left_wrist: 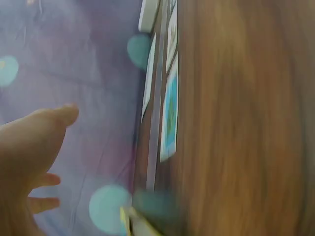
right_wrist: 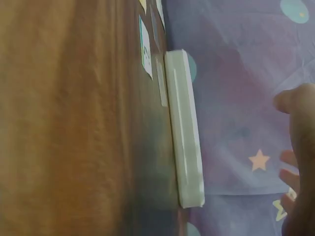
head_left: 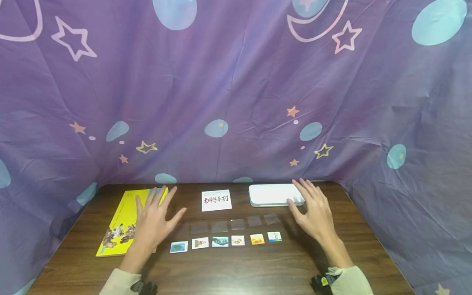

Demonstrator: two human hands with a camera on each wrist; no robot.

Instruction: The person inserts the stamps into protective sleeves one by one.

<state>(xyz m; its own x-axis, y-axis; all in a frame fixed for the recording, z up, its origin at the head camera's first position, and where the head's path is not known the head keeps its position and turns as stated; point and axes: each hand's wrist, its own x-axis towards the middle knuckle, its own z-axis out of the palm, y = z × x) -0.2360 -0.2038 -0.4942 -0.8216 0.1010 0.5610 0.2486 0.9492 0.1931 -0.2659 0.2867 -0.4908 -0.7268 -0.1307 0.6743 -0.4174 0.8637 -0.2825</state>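
My left hand (head_left: 153, 219), fingers spread, is over the yellow book (head_left: 123, 217) and holds nothing. Spread in the same way, my right hand (head_left: 313, 211) overlaps the right end of a white flat case (head_left: 273, 194) in the head view. Between the hands lies a row of small picture cards, from a blue one (head_left: 178, 246) at the left to a green-and-blue one (head_left: 274, 236) at the right. Just behind them runs a row of clear plastic squares (head_left: 237, 224). In the left wrist view the thumb (left_wrist: 49, 120) stands away from the fingers.
A white card with red handwritten characters (head_left: 216, 200) lies at the back middle of the brown wooden table (head_left: 221, 274). A purple curtain (head_left: 236, 90) with stars and blue spots hangs right behind the table's far edge.
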